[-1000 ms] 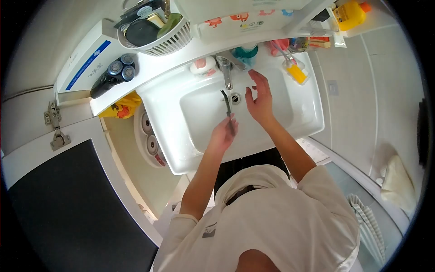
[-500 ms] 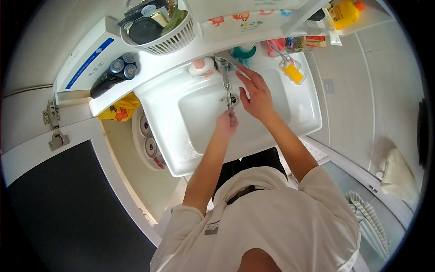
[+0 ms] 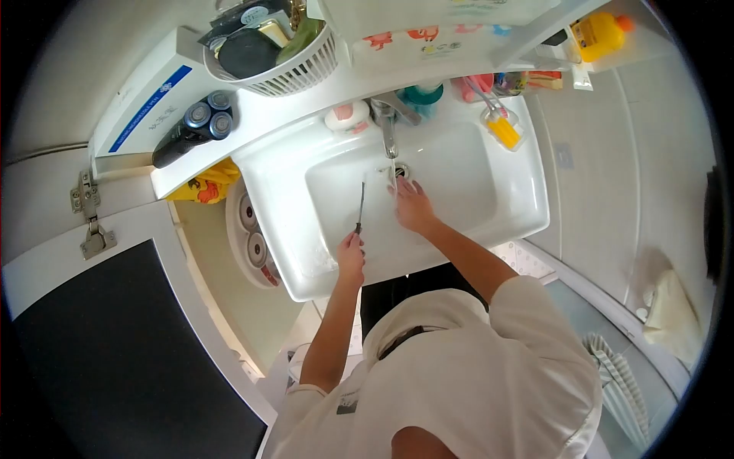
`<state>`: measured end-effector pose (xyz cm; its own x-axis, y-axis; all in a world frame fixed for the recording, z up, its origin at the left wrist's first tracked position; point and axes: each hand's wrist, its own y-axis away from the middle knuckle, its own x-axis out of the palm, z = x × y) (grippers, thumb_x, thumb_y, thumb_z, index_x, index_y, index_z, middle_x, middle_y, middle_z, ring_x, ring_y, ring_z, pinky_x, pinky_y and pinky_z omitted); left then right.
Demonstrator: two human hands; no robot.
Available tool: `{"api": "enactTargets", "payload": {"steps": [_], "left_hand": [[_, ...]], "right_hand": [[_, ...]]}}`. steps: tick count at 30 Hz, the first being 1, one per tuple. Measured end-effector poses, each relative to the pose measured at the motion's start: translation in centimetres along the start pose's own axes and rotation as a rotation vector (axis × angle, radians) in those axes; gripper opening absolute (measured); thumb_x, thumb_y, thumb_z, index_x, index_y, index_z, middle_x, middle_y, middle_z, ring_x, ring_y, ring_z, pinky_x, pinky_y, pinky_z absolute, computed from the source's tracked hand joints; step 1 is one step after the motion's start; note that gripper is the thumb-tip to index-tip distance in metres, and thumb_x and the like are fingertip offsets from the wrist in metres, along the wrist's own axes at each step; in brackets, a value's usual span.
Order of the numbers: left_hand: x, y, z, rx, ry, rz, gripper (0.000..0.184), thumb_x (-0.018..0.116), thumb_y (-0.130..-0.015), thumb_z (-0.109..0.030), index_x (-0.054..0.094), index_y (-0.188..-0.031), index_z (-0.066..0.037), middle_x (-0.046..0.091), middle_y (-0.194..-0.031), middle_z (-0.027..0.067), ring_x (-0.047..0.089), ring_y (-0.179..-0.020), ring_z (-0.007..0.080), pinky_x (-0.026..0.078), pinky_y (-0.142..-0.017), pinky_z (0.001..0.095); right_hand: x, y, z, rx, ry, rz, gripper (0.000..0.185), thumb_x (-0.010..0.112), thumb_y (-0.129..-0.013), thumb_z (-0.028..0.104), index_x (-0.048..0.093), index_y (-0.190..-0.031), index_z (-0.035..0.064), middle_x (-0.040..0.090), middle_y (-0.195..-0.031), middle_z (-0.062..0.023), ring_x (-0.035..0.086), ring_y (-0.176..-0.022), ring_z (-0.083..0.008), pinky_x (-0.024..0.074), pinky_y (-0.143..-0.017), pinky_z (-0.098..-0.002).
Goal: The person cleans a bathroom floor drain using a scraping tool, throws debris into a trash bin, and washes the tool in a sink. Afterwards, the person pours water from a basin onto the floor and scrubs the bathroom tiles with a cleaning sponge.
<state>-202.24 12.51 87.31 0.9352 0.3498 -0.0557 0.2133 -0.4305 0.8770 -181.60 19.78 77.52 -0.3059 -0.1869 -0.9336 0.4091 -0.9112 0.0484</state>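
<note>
My left hand [image 3: 352, 256] is closed round the lower end of a thin, straight tool with a dark handle [image 3: 361, 210]. Its narrow shaft points away from me over the basin; its exact kind cannot be told. My right hand [image 3: 414, 208] is held low in the white sink [image 3: 329, 199], fingers stretched toward the drain [image 3: 398, 172]. A thin stream of water falls from the chrome faucet [image 3: 389, 138] beside those fingertips. The faucet's lever points to the right.
Behind the sink stand a pink-and-white bottle [image 3: 348, 117], a teal-collared container [image 3: 423, 95] and a yellow brush [image 3: 504, 131]. On the left shelf are an electric shaver [image 3: 191, 128], a white box [image 3: 153, 99] and a filled basket [image 3: 294, 76]. An open cabinet door [image 3: 122, 344] is at left.
My right hand has come down from the faucet lever toward the drain, and water now runs. My left hand has drawn the tool back and left, away from under the spout.
</note>
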Motion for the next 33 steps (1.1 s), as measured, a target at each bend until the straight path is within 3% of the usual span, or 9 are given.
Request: {"api": "enactTargets", "payload": {"steps": [4,7,13,19,25,28,33], "left_hand": [[-0.9,-0.1,1.3,-0.022,0.035,-0.009,0.028,0.054,-0.103,-0.024,0.066,-0.124,-0.01,0.051,-0.083,-0.0039,0.041,-0.06,0.0057,0.03,-0.048,0.0212],[-1.1,-0.1,1.9,-0.034,0.033,0.005,0.03,0.054,-0.103,-0.024,0.065,-0.126,-0.009,0.053,-0.086,-0.0029,0.044,-0.064,0.0071,0.033,-0.051,0.0219],[-0.4,0.0,2.5,-0.049,0.079,-0.002,0.026,0.053,-0.104,-0.023,0.069,-0.121,-0.012,0.05,-0.081,-0.0058,0.04,-0.057,0.0048,0.029,-0.047,0.0209],[0.2,-0.6,2.5,-0.027,0.08,0.049,0.027,0.054,-0.104,-0.025,0.069,-0.122,-0.012,0.049,-0.081,-0.0058,0.041,-0.059,0.0045,0.03,-0.048,0.0205],[0.9,-1.1,1.9,-0.056,0.094,0.028,0.028,0.054,-0.104,-0.026,0.067,-0.125,-0.013,0.05,-0.083,-0.0053,0.04,-0.06,0.0048,0.03,-0.049,0.0208],[0.6,-1.3,1.9,-0.047,0.096,0.036,0.027,0.054,-0.104,-0.026,0.067,-0.124,-0.013,0.05,-0.083,-0.0052,0.04,-0.06,0.0048,0.031,-0.049,0.0209],[0.3,-1.4,2.2,-0.047,0.094,0.044,0.027,0.054,-0.104,-0.026,0.067,-0.123,-0.013,0.049,-0.082,-0.0053,0.039,-0.059,0.0048,0.03,-0.049,0.0206]], "right_hand": [[3.2,-2.9,-0.5,-0.057,0.228,0.068,0.057,0.054,-0.093,0.024,0.048,-0.145,0.0008,0.047,-0.15,-0.0159,0.036,-0.146,-0.0299,0.0209,-0.121,-0.0576],[3.2,-4.2,-0.8,-0.033,0.14,0.145,0.059,0.054,-0.094,0.026,0.046,-0.146,0.0001,0.044,-0.153,-0.0125,0.031,-0.148,-0.0286,0.0179,-0.121,-0.0589],[1.2,-3.7,-3.5,0.028,0.13,0.322,0.056,0.058,-0.094,0.026,0.047,-0.145,0.0056,0.043,-0.153,-0.0081,0.033,-0.147,-0.0273,0.0202,-0.122,-0.0569],[0.7,-2.3,-5.6,0.271,-0.2,0.072,0.056,0.061,-0.09,0.015,0.048,-0.144,0.0106,0.046,-0.15,-0.0094,0.037,-0.144,-0.0304,0.0267,-0.12,-0.0525],[4.2,-2.2,-4.4,0.095,-0.101,0.09,0.059,0.063,-0.086,0.016,0.047,-0.143,0.0058,0.047,-0.148,-0.0118,0.039,-0.142,-0.0325,0.0288,-0.12,-0.0506],[4.0,-2.0,-4.4,0.115,-0.094,0.111,0.058,0.063,-0.086,0.016,0.048,-0.141,0.0041,0.048,-0.146,-0.0126,0.041,-0.14,-0.0326,0.0308,-0.119,-0.0497],[2.3,-2.6,-4.8,0.052,-0.153,0.167,0.047,0.059,-0.087,0.011,0.055,-0.133,0.0003,0.052,-0.138,-0.0159,0.045,-0.135,-0.0327,0.0327,-0.118,-0.0482]]}}
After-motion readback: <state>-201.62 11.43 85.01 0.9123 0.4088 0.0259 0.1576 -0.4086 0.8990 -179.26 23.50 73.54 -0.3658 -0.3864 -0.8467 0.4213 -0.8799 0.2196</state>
